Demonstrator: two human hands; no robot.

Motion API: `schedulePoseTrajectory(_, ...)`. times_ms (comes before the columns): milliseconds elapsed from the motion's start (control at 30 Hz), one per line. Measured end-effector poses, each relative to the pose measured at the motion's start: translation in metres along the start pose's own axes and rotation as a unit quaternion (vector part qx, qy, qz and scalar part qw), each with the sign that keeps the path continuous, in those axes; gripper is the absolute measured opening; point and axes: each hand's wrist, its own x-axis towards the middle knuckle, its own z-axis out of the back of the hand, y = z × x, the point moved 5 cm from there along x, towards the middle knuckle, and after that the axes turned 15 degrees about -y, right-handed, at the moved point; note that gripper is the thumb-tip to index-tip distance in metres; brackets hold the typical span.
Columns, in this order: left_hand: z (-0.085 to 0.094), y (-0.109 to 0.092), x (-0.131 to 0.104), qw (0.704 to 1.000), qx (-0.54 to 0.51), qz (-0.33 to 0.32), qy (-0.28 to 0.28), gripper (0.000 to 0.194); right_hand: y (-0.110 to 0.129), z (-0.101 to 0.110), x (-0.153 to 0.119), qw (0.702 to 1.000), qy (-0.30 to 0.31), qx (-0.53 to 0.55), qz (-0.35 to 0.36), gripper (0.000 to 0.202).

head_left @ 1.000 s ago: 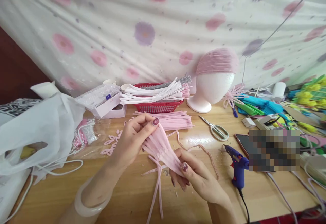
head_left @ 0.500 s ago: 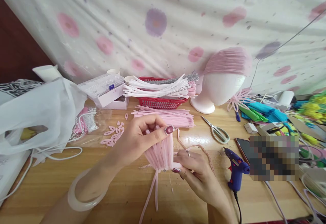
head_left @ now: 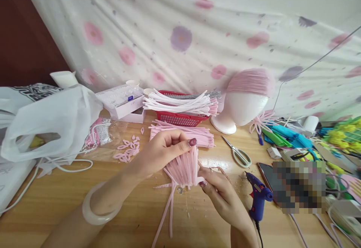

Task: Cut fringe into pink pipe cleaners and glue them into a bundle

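Observation:
A fan-shaped piece made of pink pipe cleaners (head_left: 184, 167) is held above the table. My left hand (head_left: 167, 148) is closed round its upper part, thumb across the front. Two loose strands (head_left: 166, 214) hang down from its lower left corner. At the lower right edge, my right hand (head_left: 221, 193) pinches the end of a pink pipe cleaner (head_left: 199, 180) between thumb and fingers. Behind my left hand lies a bundle of pink pipe cleaners (head_left: 197, 137). Part of a tape measure (head_left: 163, 186) shows beneath the piece.
A red basket (head_left: 180, 119) with white pipe cleaners stands behind the bundle, beside a white foam head (head_left: 244, 107) wearing a pink cap. Scissors (head_left: 239, 155), a blue glue gun (head_left: 258, 197) and a phone (head_left: 266, 176) lie rightward. Small pink loops (head_left: 128, 150) and a plastic bag (head_left: 53, 124) are leftward.
The view has shifted slightly, tilting upward. The pipe-cleaner piece has turned a little, and my right hand has moved slightly right along with the strand end it pinches. Both hands keep their hold.

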Motion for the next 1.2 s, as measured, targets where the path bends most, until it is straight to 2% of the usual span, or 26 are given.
schedulePoseTrajectory(133, 0.0, -0.006, -0.002, 0.997, 0.039, -0.061, -0.014, 0.031, -0.003, -0.003, 0.002, 1.0, 0.021, 0.008, -0.007, 0.025)
schedulePoseTrajectory(233, 0.0, -0.005, -0.001, 0.997, 0.037, -0.065, -0.019, 0.035, -0.003, -0.005, 0.003, 0.999, 0.008, 0.034, -0.003, 0.029)
schedulePoseTrajectory(367, 0.007, 0.004, 0.007, 0.995, -0.067, -0.01, -0.069, 0.046, -0.012, -0.004, 0.001, 0.991, -0.088, 0.098, -0.035, 0.037)
schedulePoseTrajectory(467, 0.01, 0.011, 0.013, 0.988, -0.133, 0.028, -0.072, 0.051, -0.025, -0.004, -0.002, 0.973, -0.164, 0.141, -0.076, 0.04)
schedulePoseTrajectory(600, 0.009, 0.012, 0.011, 0.996, -0.086, -0.007, -0.034, 0.031, -0.031, -0.006, 0.0, 0.966, -0.199, 0.154, -0.067, 0.046)
schedulePoseTrajectory(700, 0.009, 0.007, 0.006, 0.997, -0.052, -0.049, -0.022, 0.024, -0.027, -0.007, 0.002, 0.967, -0.2, 0.151, -0.054, 0.045)
schedulePoseTrajectory(833, 0.011, -0.003, 0.001, 0.995, -0.045, -0.083, -0.017, 0.027, -0.017, -0.008, 0.006, 0.971, -0.184, 0.148, -0.035, 0.042)
schedulePoseTrajectory(1000, 0.015, -0.009, 0.0, 0.995, -0.021, -0.09, -0.039, 0.033, -0.009, -0.011, 0.009, 0.982, -0.132, 0.132, -0.007, 0.041)
schedulePoseTrajectory(1200, 0.013, -0.019, -0.003, 0.994, 0.056, -0.097, 0.01, 0.04, -0.008, -0.016, 0.011, 0.992, -0.061, 0.114, 0.01, 0.042)
